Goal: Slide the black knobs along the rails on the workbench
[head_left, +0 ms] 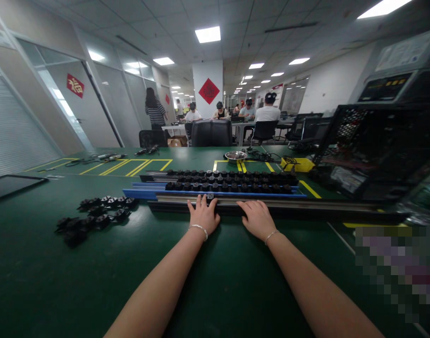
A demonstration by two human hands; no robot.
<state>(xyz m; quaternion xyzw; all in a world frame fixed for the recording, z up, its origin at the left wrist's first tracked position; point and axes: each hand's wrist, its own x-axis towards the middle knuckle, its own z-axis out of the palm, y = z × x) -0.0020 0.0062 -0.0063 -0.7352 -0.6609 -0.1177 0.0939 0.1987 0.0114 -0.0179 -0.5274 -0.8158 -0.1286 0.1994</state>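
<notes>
My left hand point(203, 217) lies on the near side of a long black rail point(324, 205) with a silvery top strip, its fingers spread. Just beyond those fingertips sits a small black block point(210, 195) on the rail; whether they touch it I cannot tell. My right hand point(259, 218) rests on the same rail farther right, fingers stretched over the front edge and thumb apart. Behind it lie parallel blue rails point(144, 193) carrying rows of black blocks point(232, 187). More loose black blocks point(102, 220) lie in a cluster left of the rail.
The green table point(215, 281) bears yellow tape markings. Behind the rails stand a metal bowl point(235, 156) and a yellow object point(297, 164). An open computer case point(370, 145) is at right, a dark flat panel point(13, 185) at left. People sit and stand farther back.
</notes>
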